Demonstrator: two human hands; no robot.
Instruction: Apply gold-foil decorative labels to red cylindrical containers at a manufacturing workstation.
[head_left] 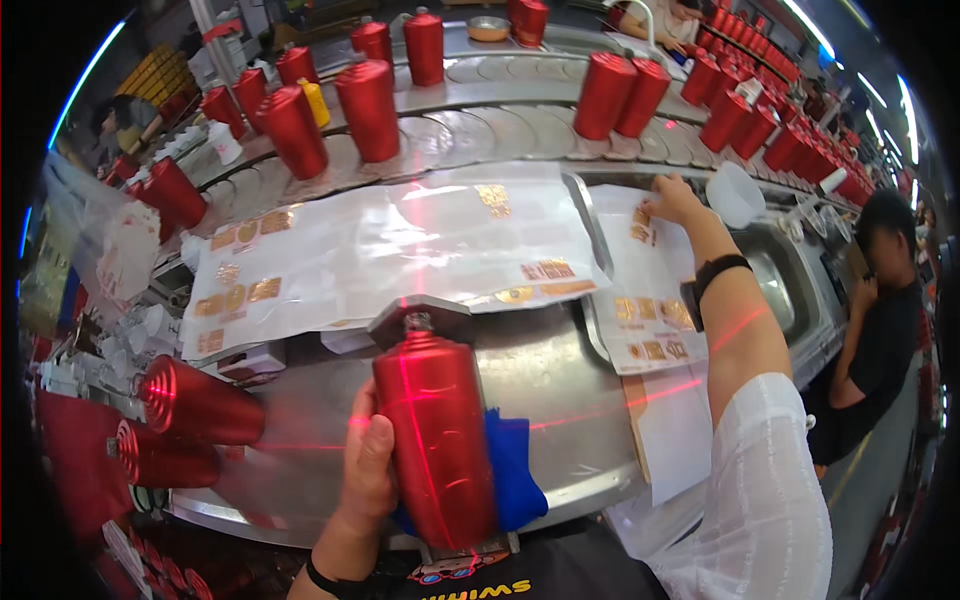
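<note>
My left hand [370, 455] is wrapped round the side of a glossy red bottle [435, 430], which leans on its back with its neck pointing away from me. Under and beside the bottle shows a blue cloth [518, 475]. Behind its neck is a dark angular plate [425, 318]. Reaching far to the right, my right hand [677, 200] has its fingers pinched at the upper part of a white decal sheet [655, 285] with gold and red prints. Whether a single decal is lifted between the fingertips is too small to tell.
More decal sheets [330, 270] cover the metal table's far side. Two red bottles [200, 400] lie at the left. Beyond runs a slatted conveyor [480, 130] with several red bottles. A sink [780, 290] and a clear plastic cup [735, 195] are right; a person [880, 310] stands there.
</note>
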